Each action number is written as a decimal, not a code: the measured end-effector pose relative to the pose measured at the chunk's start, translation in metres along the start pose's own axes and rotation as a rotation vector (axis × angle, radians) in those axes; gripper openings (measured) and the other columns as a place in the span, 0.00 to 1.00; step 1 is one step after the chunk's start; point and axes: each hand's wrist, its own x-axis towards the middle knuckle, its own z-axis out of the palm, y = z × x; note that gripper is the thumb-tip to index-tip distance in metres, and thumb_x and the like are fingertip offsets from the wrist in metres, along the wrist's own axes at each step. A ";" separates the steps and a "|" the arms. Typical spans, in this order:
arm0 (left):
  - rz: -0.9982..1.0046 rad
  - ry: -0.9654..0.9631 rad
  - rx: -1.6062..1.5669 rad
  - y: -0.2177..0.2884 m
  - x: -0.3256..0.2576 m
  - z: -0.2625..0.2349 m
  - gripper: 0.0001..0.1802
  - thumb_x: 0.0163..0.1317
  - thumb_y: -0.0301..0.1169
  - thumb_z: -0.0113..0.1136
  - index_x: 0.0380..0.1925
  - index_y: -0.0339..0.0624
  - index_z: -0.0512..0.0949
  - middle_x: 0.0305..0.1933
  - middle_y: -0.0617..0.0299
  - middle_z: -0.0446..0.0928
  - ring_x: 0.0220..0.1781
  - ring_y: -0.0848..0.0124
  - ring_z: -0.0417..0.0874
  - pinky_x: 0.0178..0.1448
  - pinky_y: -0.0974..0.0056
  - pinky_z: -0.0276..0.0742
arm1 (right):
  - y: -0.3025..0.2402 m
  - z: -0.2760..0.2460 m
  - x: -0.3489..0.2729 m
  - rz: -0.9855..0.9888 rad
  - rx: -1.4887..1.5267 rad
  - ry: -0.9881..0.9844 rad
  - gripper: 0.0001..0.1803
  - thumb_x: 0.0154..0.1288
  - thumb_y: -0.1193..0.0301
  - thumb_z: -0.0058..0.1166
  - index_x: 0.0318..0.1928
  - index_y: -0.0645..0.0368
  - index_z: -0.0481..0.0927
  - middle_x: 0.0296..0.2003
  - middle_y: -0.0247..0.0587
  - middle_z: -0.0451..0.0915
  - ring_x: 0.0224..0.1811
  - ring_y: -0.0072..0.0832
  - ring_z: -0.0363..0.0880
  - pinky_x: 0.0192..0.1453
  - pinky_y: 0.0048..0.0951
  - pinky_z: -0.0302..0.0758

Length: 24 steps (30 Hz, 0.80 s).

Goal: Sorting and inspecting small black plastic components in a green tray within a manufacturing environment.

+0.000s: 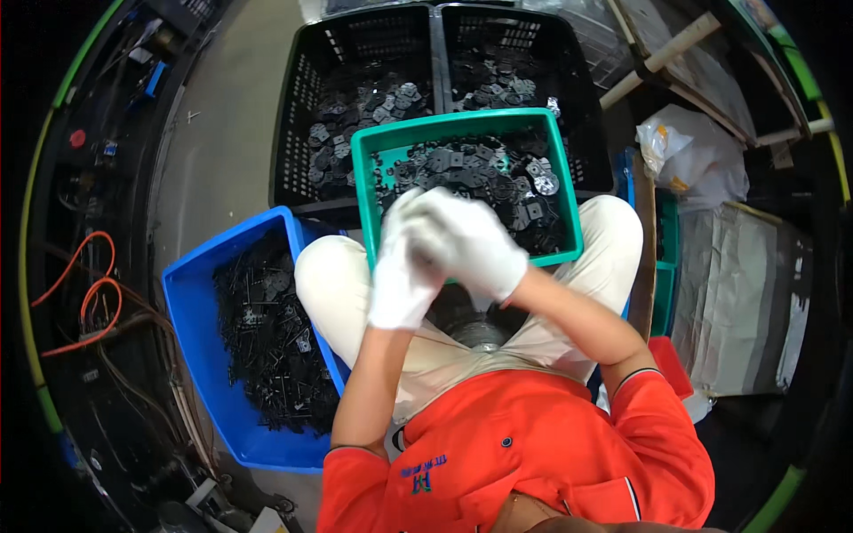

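Note:
My left hand (402, 282) and my right hand (475, 249), both in white gloves, come together above the near side of a green tray (360, 178). Their fingers look curled against each other, blurred by motion. Whatever lies between them, if anything, is too hidden to make out. The tray rests by my knees and against the black crates. It holds many small dark flat parts (458, 162), with shinier grey metal pieces (544, 178) at its right side.
Two black perforated crates (289, 124) with similar parts stand beyond the tray. At my left sits a blue bin (200, 355) full of thin dark pieces. A plastic bag (702, 160), a grey panel (737, 302) and a red container (671, 366) are at the right.

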 end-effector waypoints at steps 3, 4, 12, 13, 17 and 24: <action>-0.326 0.112 -0.874 0.022 -0.041 -0.038 0.22 0.68 0.38 0.40 0.58 0.38 0.61 0.55 0.54 0.70 0.55 0.63 0.73 0.62 0.59 0.69 | -0.026 0.042 -0.013 -0.139 -0.145 -0.180 0.09 0.57 0.68 0.47 0.34 0.61 0.75 0.34 0.47 0.78 0.36 0.44 0.77 0.39 0.38 0.74; -0.316 0.265 -0.652 0.038 -0.064 -0.045 0.21 0.68 0.36 0.39 0.57 0.38 0.63 0.56 0.54 0.69 0.57 0.64 0.73 0.62 0.58 0.68 | -0.026 0.062 -0.016 -0.152 -0.091 -0.152 0.10 0.57 0.67 0.47 0.34 0.60 0.75 0.32 0.48 0.77 0.35 0.43 0.77 0.39 0.38 0.74; -0.136 0.672 -0.457 0.064 -0.188 -0.193 0.20 0.67 0.31 0.46 0.59 0.47 0.64 0.46 0.59 0.73 0.39 0.74 0.73 0.39 0.71 0.73 | -0.037 0.119 -0.040 -0.464 -0.150 -0.181 0.17 0.54 0.64 0.52 0.44 0.57 0.74 0.34 0.46 0.74 0.39 0.41 0.75 0.46 0.38 0.72; -0.145 0.876 -0.149 0.064 -0.203 -0.206 0.23 0.66 0.32 0.50 0.61 0.47 0.61 0.45 0.60 0.72 0.38 0.75 0.73 0.37 0.69 0.74 | -0.027 0.102 -0.033 -0.499 -0.191 -0.189 0.11 0.55 0.66 0.50 0.38 0.57 0.76 0.32 0.45 0.74 0.38 0.39 0.75 0.43 0.38 0.73; -0.631 1.167 0.421 0.051 -0.259 -0.246 0.39 0.61 0.26 0.53 0.69 0.52 0.45 0.64 0.49 0.58 0.47 0.66 0.73 0.38 0.65 0.75 | 0.044 0.032 -0.005 -0.211 -0.747 -0.165 0.07 0.54 0.69 0.49 0.24 0.57 0.76 0.24 0.44 0.75 0.29 0.40 0.77 0.31 0.37 0.74; -0.752 0.739 1.350 0.019 -0.278 -0.283 0.32 0.55 0.31 0.61 0.60 0.41 0.63 0.59 0.48 0.67 0.61 0.60 0.66 0.64 0.59 0.60 | 0.114 0.004 -0.013 -0.207 -1.014 0.054 0.13 0.47 0.63 0.60 0.26 0.57 0.73 0.27 0.42 0.70 0.31 0.38 0.70 0.32 0.37 0.67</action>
